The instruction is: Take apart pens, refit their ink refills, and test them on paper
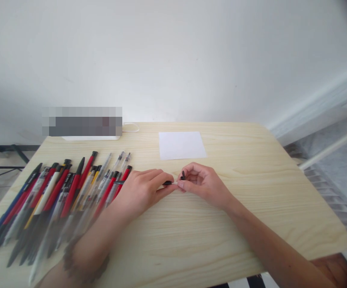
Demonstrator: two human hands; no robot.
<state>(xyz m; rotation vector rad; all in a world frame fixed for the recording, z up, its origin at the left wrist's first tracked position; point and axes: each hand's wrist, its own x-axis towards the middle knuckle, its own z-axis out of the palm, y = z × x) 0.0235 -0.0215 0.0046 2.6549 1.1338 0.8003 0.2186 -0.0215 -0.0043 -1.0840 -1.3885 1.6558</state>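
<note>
Over the middle of the table, my left hand (143,186) is closed around a black pen (167,183). A dark pointed end shows left of that hand, possibly the same pen's other end. Between the hands a short pale section of the pen shows. My right hand (203,182) pinches the pen's right end with thumb and fingertips; a small black clip-like part (183,175) stands up there. The fingers hide most of the pen, and I cannot tell whether its parts are joined. Just left of my left hand lie several pens (79,176) in red, black, clear and white.
A blank white sheet of paper (182,145) lies beyond my hands on the light wooden table (236,148). At the back left stands a blurred-out box-like object (85,124) with a pale loop (131,127) beside it. A white wall (173,60) rises behind the table.
</note>
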